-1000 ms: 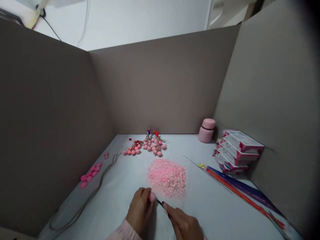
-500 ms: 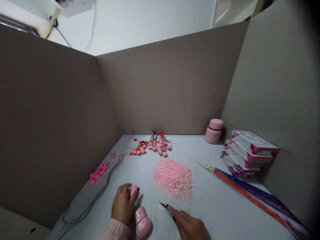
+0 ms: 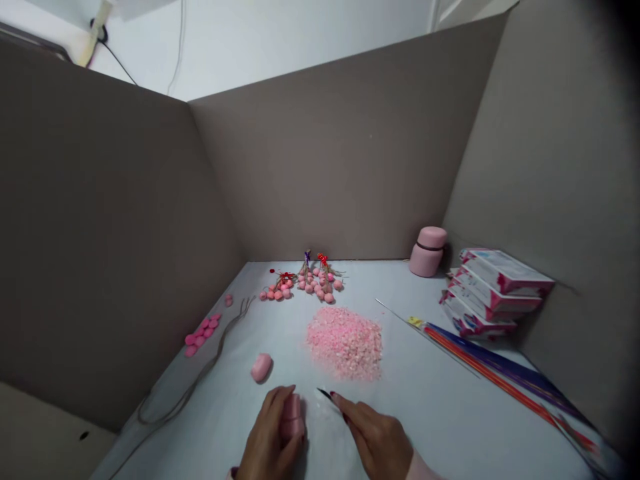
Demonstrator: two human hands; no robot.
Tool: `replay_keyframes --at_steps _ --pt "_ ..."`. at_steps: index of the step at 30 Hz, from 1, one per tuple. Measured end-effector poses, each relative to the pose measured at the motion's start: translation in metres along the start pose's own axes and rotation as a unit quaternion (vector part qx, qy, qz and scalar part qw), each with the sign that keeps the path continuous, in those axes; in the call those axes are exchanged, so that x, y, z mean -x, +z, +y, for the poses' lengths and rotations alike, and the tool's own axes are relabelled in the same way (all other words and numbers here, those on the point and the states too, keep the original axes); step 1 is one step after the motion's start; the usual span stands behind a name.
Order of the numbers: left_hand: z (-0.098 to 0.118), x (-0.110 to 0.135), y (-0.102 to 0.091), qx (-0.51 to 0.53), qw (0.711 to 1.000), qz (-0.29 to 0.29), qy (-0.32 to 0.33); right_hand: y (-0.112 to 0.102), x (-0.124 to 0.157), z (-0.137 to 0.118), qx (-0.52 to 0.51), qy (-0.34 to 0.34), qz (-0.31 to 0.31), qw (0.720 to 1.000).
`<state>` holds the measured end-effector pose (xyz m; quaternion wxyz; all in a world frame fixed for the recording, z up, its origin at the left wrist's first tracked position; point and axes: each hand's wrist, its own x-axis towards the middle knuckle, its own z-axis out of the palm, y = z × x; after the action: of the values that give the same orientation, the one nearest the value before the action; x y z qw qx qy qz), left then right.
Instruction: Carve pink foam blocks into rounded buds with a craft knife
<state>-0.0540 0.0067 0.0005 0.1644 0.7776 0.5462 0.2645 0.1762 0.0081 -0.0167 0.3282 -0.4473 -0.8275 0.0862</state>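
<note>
At the lower centre of the frame, the left hand [image 3: 267, 437] gripped a pink block [image 3: 293, 415], fingers [image 3: 279, 397] curled around it, presumably to steady it over the desk [image 3: 435, 400]. Just right of it, the right hand [image 3: 379, 433] pinched a small knife [image 3: 325, 394] close to its dark blade, probably for finer control. Another pink lump [image 3: 261, 368] lay beyond the left hand, and pink crumbs [image 3: 345, 343] sat heaped right of centre, perhaps to keep both out of the way.

The left hand [image 3: 269, 437] curved inward with bent fingers [image 3: 281, 398], near the right hand [image 3: 379, 430], which was drawn into a pinch.
</note>
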Motion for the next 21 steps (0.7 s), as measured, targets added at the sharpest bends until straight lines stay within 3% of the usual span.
replay_keyframes --at_steps 1,2,4,11,17,19,21 --pt "-0.001 0.002 0.005 0.008 0.999 0.0 0.031 -0.001 0.0 -0.001 -0.007 0.003 0.0 1.0" --pt "-0.002 0.005 0.011 0.007 0.999 0.042 0.029 -0.001 0.0 -0.001 -0.013 0.004 -0.001 1.0" --pt "-0.002 0.011 0.023 -0.023 0.994 0.105 -0.007 -0.002 0.0 -0.002 -0.02 0.002 -0.002 1.0" --pt "0.007 0.023 0.044 0.001 0.974 0.15 -0.172 0.0 0.003 -0.003 -0.018 -0.009 0.026 0.999" --pt "0.007 0.028 0.052 -0.046 0.974 0.219 -0.047 0.009 0.011 -0.008 -0.009 -0.063 0.03 0.998" --pt "0.01 0.03 0.053 -0.03 0.973 0.224 -0.05 0.013 0.014 -0.011 0.008 -0.086 0.027 0.996" --pt "0.014 0.031 0.051 -0.009 0.973 0.21 -0.1 0.017 0.017 -0.013 0.032 -0.102 0.034 0.994"
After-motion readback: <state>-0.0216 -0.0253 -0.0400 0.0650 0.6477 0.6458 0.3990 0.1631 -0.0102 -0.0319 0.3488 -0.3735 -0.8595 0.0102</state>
